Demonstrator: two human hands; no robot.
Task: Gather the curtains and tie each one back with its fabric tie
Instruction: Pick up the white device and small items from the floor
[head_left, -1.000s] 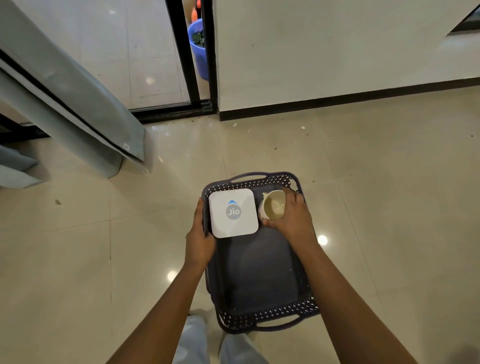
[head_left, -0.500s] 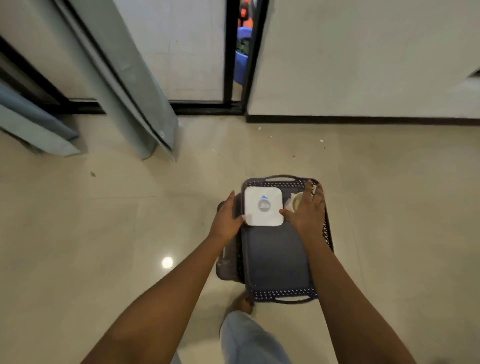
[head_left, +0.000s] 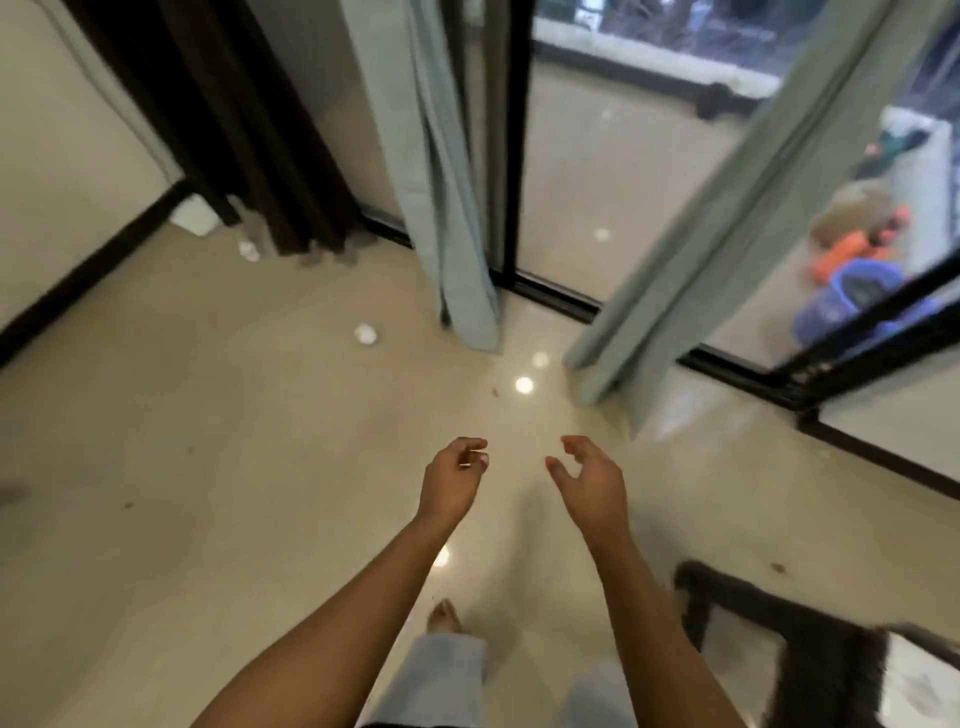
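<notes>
Glossy beige floor tiles (head_left: 208, 467), lamp glare in several spots; the view is motion-blurred throughout.

Far left: plain wall (head_left: 62, 130) with a dark skirting.
Far left of centre: dark brown curtain (head_left: 234, 130), hanging loose to the floor. A small white object (head_left: 195, 218) sits at its foot, too blurred to identify.
Mid floor, left of centre: one crumpled white scrap (head_left: 366, 334).
Far centre: pale grey-green curtain (head_left: 447, 208), hanging loose beside the black door frame (head_left: 514, 156), ungathered, with no tie visible on it.
Near centre: left hand (head_left: 452, 480), held out over bare floor, fingers loosely curled, holding nothing that can be made out.
Just right of it: right hand (head_left: 592, 483), fingers spread and slightly hooked, empty. Both hands are well apart from any curtain.
Far right of centre: second pale grey-green curtain (head_left: 727, 234), hanging loose on a slant, hem at the floor, untied.
Far right, beyond the glass: blue bucket (head_left: 852, 296) among orange items.
Near right corner: dark perforated tray (head_left: 805, 639) on the floor, cut off by the edge.

Task status, as judged: nothing done. No curtain is gathered or tied, and no fabric tie is in sight. All gathering and tying remains, and the centre grey-green curtain looks the likeliest first.
</notes>
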